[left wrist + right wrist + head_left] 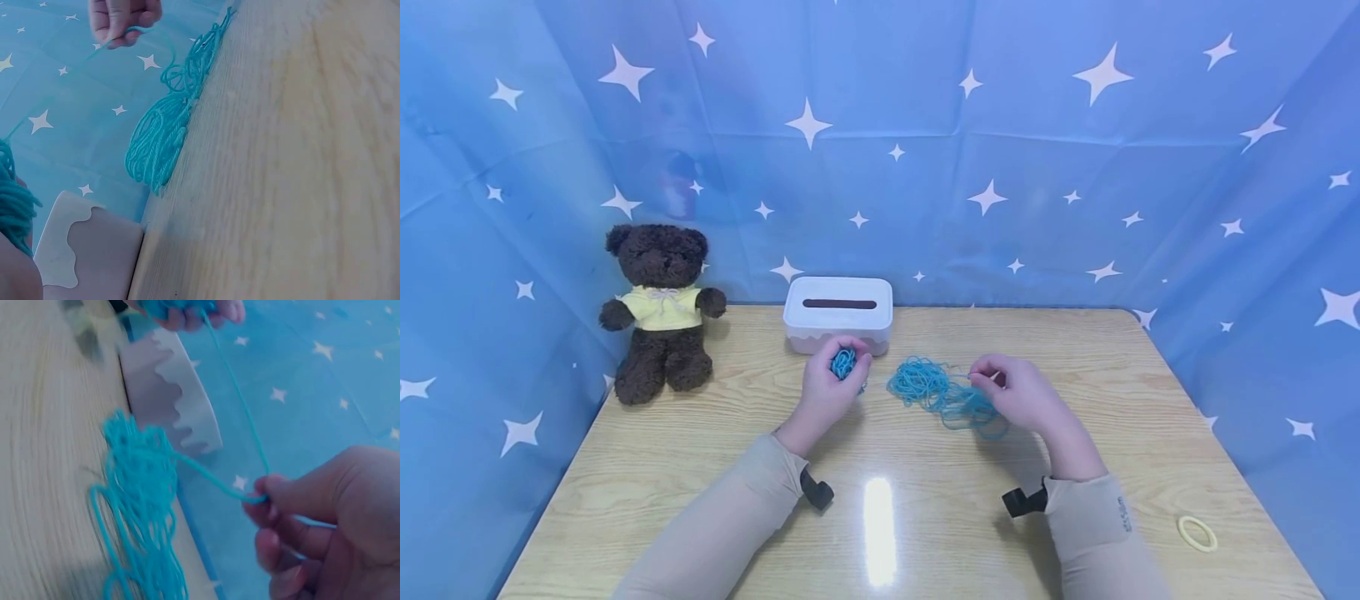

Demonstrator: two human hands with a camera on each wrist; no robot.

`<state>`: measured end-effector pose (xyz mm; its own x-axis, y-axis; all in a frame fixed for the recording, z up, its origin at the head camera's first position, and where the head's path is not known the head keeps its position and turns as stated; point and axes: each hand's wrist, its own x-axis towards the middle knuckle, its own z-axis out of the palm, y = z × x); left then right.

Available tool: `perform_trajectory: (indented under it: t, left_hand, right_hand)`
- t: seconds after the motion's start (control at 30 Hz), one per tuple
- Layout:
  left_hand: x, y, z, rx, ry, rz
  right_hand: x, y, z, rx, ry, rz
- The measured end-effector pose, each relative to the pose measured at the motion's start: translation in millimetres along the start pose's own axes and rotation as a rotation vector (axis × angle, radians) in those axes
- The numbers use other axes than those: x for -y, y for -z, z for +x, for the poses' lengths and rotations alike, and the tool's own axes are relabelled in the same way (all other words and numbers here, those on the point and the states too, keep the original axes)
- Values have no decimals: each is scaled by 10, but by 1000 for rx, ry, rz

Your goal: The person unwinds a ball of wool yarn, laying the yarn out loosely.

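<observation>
A bundle of teal yarn (843, 363) sits in my left hand (829, 385), whose fingers curl round it just in front of a tissue box. My right hand (1018, 393) pinches a single strand (219, 482) of the same yarn between thumb and fingertips. From that pinch the strand runs taut across to the left hand's bundle, as the right wrist view shows. Its other end leads down into a loose, tangled pile of yarn (922, 383) lying on the table between the hands. In the left wrist view the pile (157, 140) shows many loops.
The white tissue box (838, 317) with a slotted lid stands at the table's back edge. A brown teddy bear (664, 312) in a yellow top sits at the back left. A pale yellow ring (1197, 533) lies at the right front of the wooden table (647, 500).
</observation>
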<state>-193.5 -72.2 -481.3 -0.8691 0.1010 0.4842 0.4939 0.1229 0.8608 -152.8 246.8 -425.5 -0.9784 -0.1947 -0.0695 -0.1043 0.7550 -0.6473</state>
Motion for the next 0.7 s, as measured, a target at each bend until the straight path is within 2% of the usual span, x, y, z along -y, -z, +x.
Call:
perform_trajectory:
  t: [0.23, 0.5, 0.7]
  left_hand:
    - [7, -1, 5, -27, 3, 11]
    - [-2, 1, 10, -46, 7, 10]
    - [14, 11, 22, -70, 1, 16]
  right_hand:
    - [-229, 104, 11, -24, -57, -45]
    - [-527, 143, 25, -104, -45, -40]
    - [-667, 187, 23, -103, -83, -87]
